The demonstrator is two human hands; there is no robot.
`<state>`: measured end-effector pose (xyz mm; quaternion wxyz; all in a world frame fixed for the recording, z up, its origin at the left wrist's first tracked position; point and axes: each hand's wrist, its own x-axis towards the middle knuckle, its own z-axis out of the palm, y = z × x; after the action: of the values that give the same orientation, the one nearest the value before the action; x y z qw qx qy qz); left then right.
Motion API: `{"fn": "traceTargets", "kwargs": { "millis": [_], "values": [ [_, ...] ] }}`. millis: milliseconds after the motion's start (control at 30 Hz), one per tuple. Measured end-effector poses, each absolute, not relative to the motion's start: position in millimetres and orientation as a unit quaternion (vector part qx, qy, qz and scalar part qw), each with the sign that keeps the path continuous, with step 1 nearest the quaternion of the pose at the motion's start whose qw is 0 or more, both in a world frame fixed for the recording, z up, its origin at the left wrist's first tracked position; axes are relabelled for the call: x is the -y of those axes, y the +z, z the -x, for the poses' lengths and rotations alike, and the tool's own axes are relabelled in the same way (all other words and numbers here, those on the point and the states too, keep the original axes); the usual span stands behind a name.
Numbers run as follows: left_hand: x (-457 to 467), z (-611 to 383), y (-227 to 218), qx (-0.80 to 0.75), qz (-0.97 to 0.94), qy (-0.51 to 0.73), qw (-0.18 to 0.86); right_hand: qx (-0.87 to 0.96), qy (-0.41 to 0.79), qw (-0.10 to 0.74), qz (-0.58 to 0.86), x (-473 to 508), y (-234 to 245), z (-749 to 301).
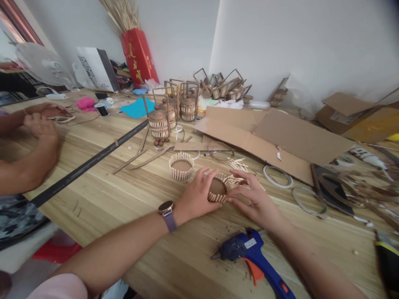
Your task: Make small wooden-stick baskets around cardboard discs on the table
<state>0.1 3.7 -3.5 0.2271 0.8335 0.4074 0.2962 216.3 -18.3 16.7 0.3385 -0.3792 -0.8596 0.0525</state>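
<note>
My left hand (199,193) is curled around the left side of a small round basket (217,197) with a brown base and a wall of short pale sticks. At its right side, my right hand (254,197) has thumb and forefinger closed together against the wall; whatever is between the fingertips is too small to make out. Loose wooden sticks (238,164) lie just behind the basket, partly hidden by my right hand. A second stick-walled basket (181,167) stands to the left of my left hand. A blue hot glue gun (249,251) lies in front, its nozzle pointing left.
Finished lidded baskets (158,123) with tall handles stand further back. Flattened cardboard (280,137) spreads behind my hands, with white rings (277,176) at right. A black strip (90,164) crosses the table. At left are another person's hands (42,122). Black-and-yellow pliers (386,253) sit at the right edge.
</note>
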Motion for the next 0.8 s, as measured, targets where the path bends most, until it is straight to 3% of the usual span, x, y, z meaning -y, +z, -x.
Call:
{"fn": "traceTargets", "kwargs": {
  "millis": [233, 800],
  "values": [
    [-3.8, -0.1, -3.2, -0.401, -0.833, 0.304, 0.230, 0.894, -0.078, 0.279, 0.343, 22.5, 23.9, -213.6],
    [-3.9, 0.3, -1.3, -0.404, -0.835, 0.295, 0.229, 0.922, -0.068, 0.246, 0.291, 17.9, 33.8, -206.8]
  ]
}}
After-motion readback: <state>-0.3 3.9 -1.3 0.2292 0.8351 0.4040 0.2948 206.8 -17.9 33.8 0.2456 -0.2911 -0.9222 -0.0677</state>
